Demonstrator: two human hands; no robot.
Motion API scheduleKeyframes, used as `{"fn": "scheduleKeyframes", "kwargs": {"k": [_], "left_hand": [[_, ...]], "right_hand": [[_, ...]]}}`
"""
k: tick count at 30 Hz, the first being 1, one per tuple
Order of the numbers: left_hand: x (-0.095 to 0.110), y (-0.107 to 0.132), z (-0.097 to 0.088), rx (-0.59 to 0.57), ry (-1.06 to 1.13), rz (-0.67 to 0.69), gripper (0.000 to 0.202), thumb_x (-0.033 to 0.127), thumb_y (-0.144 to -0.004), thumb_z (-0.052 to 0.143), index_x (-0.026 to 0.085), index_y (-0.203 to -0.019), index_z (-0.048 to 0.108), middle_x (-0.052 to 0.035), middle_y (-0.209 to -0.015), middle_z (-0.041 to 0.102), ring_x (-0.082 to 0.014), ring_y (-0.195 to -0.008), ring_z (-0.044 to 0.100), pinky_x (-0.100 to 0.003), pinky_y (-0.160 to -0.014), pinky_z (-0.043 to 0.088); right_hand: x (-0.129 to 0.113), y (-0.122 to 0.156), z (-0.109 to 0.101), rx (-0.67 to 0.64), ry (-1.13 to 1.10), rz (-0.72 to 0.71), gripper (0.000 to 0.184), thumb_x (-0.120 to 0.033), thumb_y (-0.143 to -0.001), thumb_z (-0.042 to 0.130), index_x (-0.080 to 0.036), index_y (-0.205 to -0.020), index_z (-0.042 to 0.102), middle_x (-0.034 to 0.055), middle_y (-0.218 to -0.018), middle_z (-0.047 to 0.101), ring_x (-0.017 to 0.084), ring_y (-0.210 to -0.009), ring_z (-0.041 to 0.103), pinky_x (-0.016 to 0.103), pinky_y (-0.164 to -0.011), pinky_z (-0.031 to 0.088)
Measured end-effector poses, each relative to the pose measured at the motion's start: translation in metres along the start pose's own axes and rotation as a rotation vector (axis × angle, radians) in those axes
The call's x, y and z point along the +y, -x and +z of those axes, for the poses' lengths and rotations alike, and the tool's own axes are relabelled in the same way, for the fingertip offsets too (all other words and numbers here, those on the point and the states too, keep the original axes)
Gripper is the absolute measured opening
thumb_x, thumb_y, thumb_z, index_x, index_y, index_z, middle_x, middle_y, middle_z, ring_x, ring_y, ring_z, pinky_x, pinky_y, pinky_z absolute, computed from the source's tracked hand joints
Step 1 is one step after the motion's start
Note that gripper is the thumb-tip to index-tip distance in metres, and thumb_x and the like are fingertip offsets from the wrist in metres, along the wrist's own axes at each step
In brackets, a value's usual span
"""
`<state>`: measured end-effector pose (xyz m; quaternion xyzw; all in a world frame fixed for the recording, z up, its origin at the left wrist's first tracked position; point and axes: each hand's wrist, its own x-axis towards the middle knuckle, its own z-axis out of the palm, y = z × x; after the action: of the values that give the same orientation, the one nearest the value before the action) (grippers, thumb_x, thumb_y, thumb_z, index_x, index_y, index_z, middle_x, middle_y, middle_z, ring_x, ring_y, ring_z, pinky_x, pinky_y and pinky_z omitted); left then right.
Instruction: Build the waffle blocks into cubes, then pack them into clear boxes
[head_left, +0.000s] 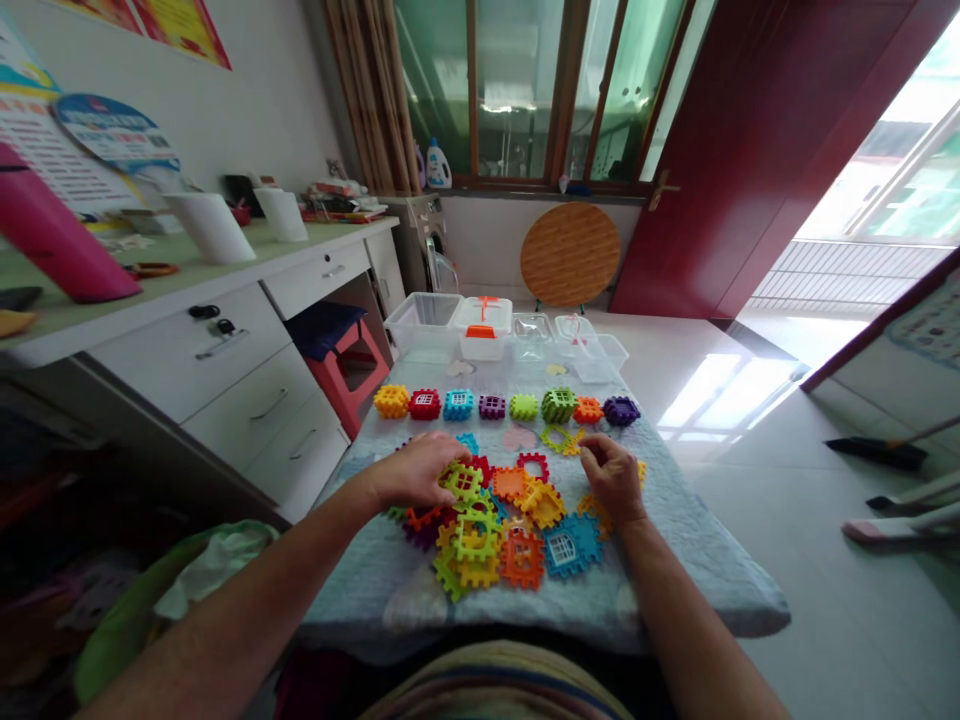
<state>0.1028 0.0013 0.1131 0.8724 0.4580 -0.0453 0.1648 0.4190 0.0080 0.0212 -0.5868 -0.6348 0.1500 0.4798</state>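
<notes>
Two bare hands stood apart over a jumbled heap of bright plastic panels [511, 485] on a bench draped in pale-blue quilted cloth [697, 570]. A lime-green, square, notch-edged plastic panel with a window lattice [465, 483] lay on the heap's left side, just right of the left hand [424, 468], the nearer one, whose fingers curled against it. The squarish panel showed no clear long axis. Across the heap, the right hand [613, 475] had thumb and fingers drawn together beside a yellow notched plastic frame [574, 443]. Neither hand's grip could be confirmed.
</notes>
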Motion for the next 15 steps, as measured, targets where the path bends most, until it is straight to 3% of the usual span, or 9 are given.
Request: {"fn": "scheduleKeyframes", "kwargs": {"k": [7,12,15], "left_hand": [[-0.004,-0.009,0.014,0.114,-0.060,-0.003,0.039,0.035,-0.071,0.067,0.021,-0.107,0.062,-0.0060,-0.106,0.068,-0.0254,-0.102,0.059,-0.038,-0.094,0.040],[-0.001,-0.014,0.012,0.189,-0.081,0.040,0.048,0.040,-0.068,0.070,0.021,-0.111,0.063,-0.0071,-0.102,0.069,-0.0261,-0.103,0.059,-0.043,-0.102,0.034],[-0.004,-0.018,0.014,0.247,-0.084,0.069,0.040,0.037,-0.070,0.069,0.022,-0.107,0.066,-0.0045,-0.092,0.070,-0.0241,-0.098,0.061,-0.044,-0.106,0.030]], "right_hand": [[0.000,-0.001,0.001,-0.004,0.010,-0.006,0.019,-0.031,-0.076,0.054,-0.018,-0.079,0.068,0.0009,-0.064,0.066,0.015,-0.056,0.059,0.026,-0.057,0.045],[-0.002,-0.001,0.000,-0.004,-0.005,-0.006,0.019,-0.032,-0.076,0.055,-0.018,-0.077,0.067,-0.0005,-0.060,0.062,0.014,-0.052,0.054,0.025,-0.054,0.043],[0.000,-0.001,-0.001,-0.009,-0.004,0.002,0.019,-0.032,-0.076,0.056,-0.017,-0.077,0.068,-0.0007,-0.059,0.061,0.013,-0.051,0.052,0.025,-0.053,0.042]]}}
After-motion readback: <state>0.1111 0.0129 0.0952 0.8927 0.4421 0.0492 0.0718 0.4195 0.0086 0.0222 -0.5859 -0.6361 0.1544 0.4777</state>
